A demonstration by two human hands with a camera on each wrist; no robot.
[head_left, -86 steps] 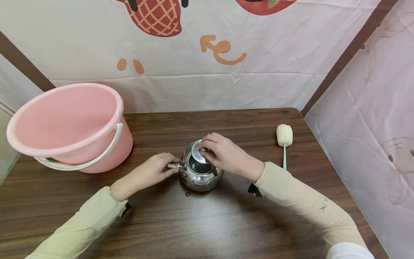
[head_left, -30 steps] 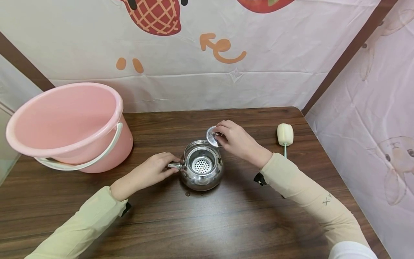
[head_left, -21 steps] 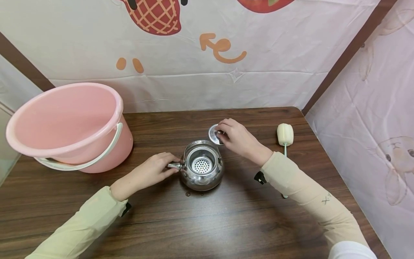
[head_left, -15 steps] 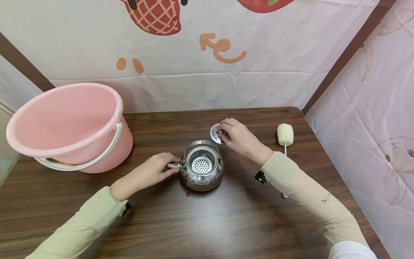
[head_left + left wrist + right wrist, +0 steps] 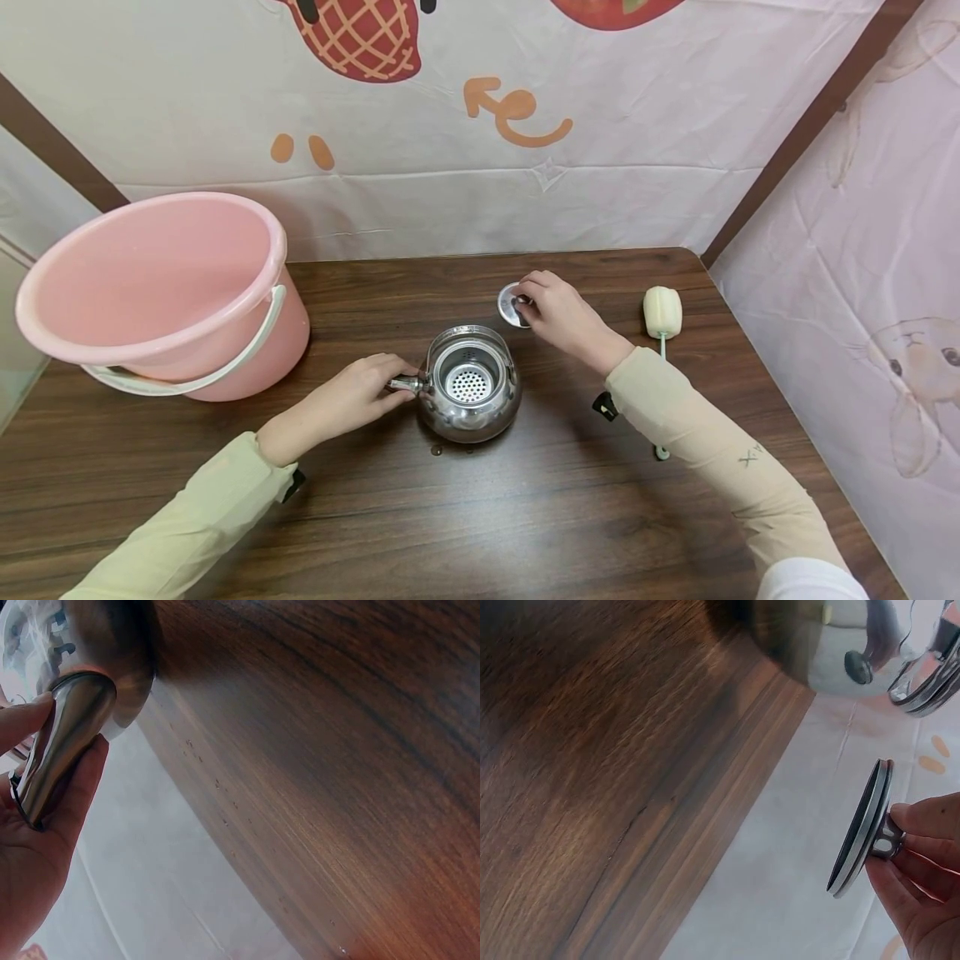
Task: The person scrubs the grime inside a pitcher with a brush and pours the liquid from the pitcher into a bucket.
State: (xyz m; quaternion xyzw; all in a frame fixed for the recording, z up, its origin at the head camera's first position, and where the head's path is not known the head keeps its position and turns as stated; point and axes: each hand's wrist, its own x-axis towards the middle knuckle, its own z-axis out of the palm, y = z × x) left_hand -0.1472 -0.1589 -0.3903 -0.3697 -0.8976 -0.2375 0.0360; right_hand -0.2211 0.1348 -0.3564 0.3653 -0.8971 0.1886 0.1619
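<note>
A silver kettle (image 5: 480, 417) is standing upright near the middle of the wooden table (image 5: 360, 517), its mouth uncovered and a strainer (image 5: 469, 385) with round holes showing inside. Its curved handle (image 5: 468, 332) is lying along the far side of the rim. The spout (image 5: 64, 742) is pointing left, and the left hand (image 5: 363, 387) is gripping it narrowly, with the thumb on one side and the fingers on the other. Just beyond the kettle, to the far right, the lid (image 5: 508, 307) is hanging apart from it, above the table. The right hand (image 5: 558, 308) is pinching the lid by its small knob (image 5: 887, 838), thumb against fingertips. A few drops (image 5: 437, 450) of liquid are sitting on the wood just on the near side of the kettle. A sponge brush (image 5: 663, 312) is lying farther right, its pale head toward the far edge and its thin green stem running nearer, partly hidden by the right sleeve (image 5: 712, 450). The left sleeve (image 5: 202, 500) is reaching in from the near left. At the far left a large pink bucket (image 5: 258, 358) is standing on the table, its white handle (image 5: 243, 354) drooping on the near side. Behind the table a white cloth (image 5: 420, 200) with red and orange prints is hanging, and another cloth (image 5: 810, 308) is covering the right side, with a rabbit (image 5: 926, 358) showing on it.
</note>
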